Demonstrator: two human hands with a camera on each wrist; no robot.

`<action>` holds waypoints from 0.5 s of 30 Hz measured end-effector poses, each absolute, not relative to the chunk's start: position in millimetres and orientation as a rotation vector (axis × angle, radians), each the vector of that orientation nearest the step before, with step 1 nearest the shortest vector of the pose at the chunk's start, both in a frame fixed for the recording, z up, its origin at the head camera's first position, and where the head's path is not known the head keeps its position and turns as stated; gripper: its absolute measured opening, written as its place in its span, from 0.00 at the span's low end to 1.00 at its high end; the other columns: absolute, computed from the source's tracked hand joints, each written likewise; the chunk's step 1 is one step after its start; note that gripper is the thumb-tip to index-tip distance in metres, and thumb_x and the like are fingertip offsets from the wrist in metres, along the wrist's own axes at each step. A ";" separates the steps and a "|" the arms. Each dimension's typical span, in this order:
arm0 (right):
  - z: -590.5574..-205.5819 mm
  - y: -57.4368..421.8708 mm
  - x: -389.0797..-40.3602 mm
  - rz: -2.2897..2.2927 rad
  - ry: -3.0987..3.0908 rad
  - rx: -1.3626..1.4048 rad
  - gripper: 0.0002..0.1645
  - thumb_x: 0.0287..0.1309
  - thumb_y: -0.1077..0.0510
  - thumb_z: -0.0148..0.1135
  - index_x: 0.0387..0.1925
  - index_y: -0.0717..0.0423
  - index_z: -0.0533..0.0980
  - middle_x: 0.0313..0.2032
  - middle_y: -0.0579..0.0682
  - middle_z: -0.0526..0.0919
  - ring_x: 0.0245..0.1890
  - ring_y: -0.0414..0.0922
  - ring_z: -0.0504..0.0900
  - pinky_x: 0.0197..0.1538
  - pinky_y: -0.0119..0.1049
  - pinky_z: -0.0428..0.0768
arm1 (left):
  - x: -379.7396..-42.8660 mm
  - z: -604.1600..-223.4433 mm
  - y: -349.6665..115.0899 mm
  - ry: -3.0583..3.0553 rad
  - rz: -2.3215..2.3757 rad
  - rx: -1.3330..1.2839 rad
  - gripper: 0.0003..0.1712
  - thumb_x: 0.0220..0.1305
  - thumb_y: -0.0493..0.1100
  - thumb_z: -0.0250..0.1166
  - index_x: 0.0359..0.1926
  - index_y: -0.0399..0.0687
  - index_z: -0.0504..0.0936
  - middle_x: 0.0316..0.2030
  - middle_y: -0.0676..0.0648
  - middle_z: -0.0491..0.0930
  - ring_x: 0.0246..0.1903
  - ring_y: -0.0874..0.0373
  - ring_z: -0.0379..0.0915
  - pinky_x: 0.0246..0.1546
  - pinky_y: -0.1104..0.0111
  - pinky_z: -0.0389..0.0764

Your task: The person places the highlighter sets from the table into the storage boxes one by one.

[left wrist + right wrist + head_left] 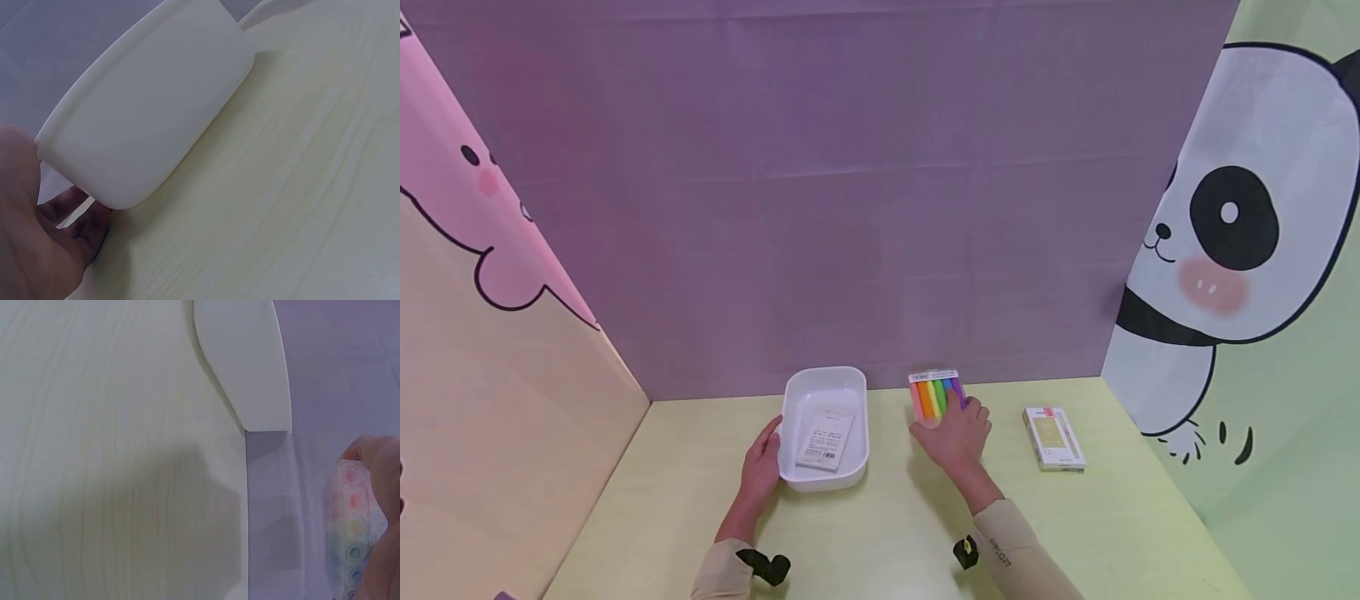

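A white plastic basin (860, 442) stands at the table's middle, with a pale printed box (826, 439) lying inside it. My left hand (762, 461) grips the basin's left side; in the left wrist view its fingers (94, 228) curl under the end wall. To the right of the basin, my right hand (958, 433) holds a clear flat pack of rainbow-coloured sticks (931, 396). In the right wrist view the sticks' round ends show in the pack (354, 501), raised off the table. The sticks' exact kind cannot be made out.
A white box with a gold panel (1054, 439) lies on the table to the right of my right hand. A purple backdrop (850, 208) rises behind the table (880, 542). Printed side panels (1262, 467) stand at left and right.
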State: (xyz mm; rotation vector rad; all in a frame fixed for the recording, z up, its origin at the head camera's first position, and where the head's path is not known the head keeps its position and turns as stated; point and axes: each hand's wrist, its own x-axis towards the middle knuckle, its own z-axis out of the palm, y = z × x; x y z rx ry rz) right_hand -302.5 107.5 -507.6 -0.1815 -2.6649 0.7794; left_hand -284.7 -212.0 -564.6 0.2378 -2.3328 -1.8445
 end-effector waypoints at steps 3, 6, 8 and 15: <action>-507.0 106.7 -302.8 0.783 -2.653 -0.172 0.48 0.40 0.38 0.64 0.62 0.58 0.69 0.48 0.66 0.69 0.49 0.62 0.64 0.52 0.56 0.64 | -284.8 -564.7 -211.8 -2.333 -1.834 0.239 0.25 0.78 0.47 0.45 0.71 0.47 0.65 0.70 0.36 0.59 0.69 0.40 0.52 0.66 0.49 0.56; -506.6 105.6 -303.1 0.768 -2.648 -0.164 0.48 0.39 0.38 0.63 0.63 0.57 0.69 0.48 0.66 0.69 0.49 0.61 0.65 0.51 0.56 0.64 | -285.2 -565.1 -212.0 -2.333 -1.835 0.242 0.25 0.78 0.47 0.45 0.71 0.47 0.65 0.70 0.36 0.59 0.69 0.40 0.52 0.66 0.49 0.56; -505.4 104.7 -302.5 0.760 -2.640 -0.161 0.48 0.39 0.38 0.63 0.62 0.57 0.69 0.48 0.66 0.69 0.48 0.61 0.65 0.51 0.56 0.65 | -285.7 -564.8 -212.4 -2.339 -1.836 0.239 0.25 0.78 0.48 0.44 0.71 0.48 0.64 0.70 0.36 0.59 0.69 0.40 0.52 0.66 0.49 0.55; -497.7 100.0 -298.5 0.746 -2.637 -0.144 0.47 0.40 0.38 0.64 0.61 0.58 0.69 0.47 0.65 0.69 0.47 0.61 0.65 0.49 0.55 0.65 | -286.0 -566.0 -212.4 -2.340 -1.834 0.231 0.25 0.78 0.47 0.44 0.71 0.47 0.64 0.70 0.36 0.58 0.70 0.40 0.51 0.67 0.49 0.55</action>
